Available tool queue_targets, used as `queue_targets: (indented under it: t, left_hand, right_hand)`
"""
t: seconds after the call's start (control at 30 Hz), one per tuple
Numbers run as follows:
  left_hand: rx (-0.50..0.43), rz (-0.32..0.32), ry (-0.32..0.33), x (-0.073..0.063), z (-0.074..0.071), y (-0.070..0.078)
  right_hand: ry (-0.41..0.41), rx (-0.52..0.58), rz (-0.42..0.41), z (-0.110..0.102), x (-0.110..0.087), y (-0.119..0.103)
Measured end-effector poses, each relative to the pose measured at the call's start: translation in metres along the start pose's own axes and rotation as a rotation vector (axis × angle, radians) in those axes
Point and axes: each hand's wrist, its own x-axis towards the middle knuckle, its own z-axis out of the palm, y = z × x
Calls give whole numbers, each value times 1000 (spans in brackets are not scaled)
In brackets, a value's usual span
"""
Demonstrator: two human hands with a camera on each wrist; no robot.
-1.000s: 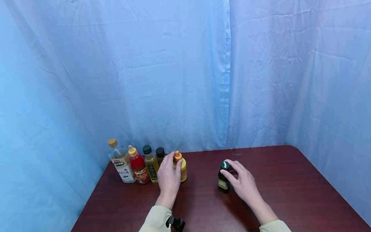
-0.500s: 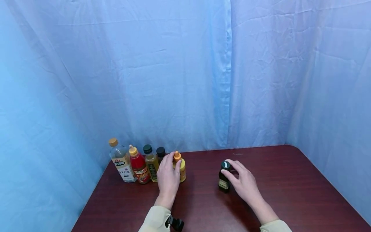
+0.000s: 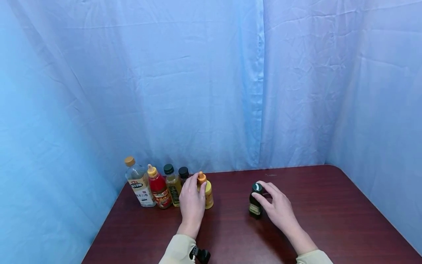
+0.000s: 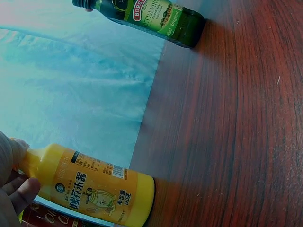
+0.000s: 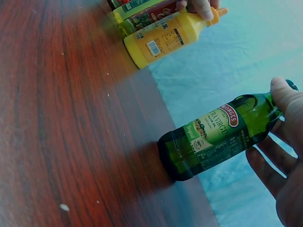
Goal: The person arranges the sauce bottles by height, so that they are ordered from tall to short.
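My left hand (image 3: 192, 200) grips a yellow squeeze bottle of mustard sauce (image 4: 102, 184) around its neck, just under the orange nozzle cap. The bottle stands at the right end of a row of bottles, its base on the table in the left wrist view. Farther right, my right hand (image 3: 278, 211) pinches the neck of a small green olive oil bottle (image 5: 213, 132) between thumb and fingers, close below the dark cap. That bottle is upright on the table, its label showing in both wrist views. Part of the mustard bottle is hidden behind my left hand in the head view.
Left of the mustard stand a clear vinegar bottle (image 3: 141, 187), a red sauce bottle (image 3: 160, 190), an oil bottle with a green cap (image 3: 173, 185) and a black-capped bottle (image 3: 184, 174). The dark red table (image 3: 329, 212) meets a blue curtain (image 3: 197, 91) behind.
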Motion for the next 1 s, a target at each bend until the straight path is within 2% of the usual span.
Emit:
queue_targets:
  t: [0.27,1.0]
  left_hand:
    - [20,5,17,-1,0,-1]
    - [-2,-10,14,-2,1,-1]
  right_hand:
    - [-1,0,3,1,0,0]
    - [-20,4,16,-2,1,0]
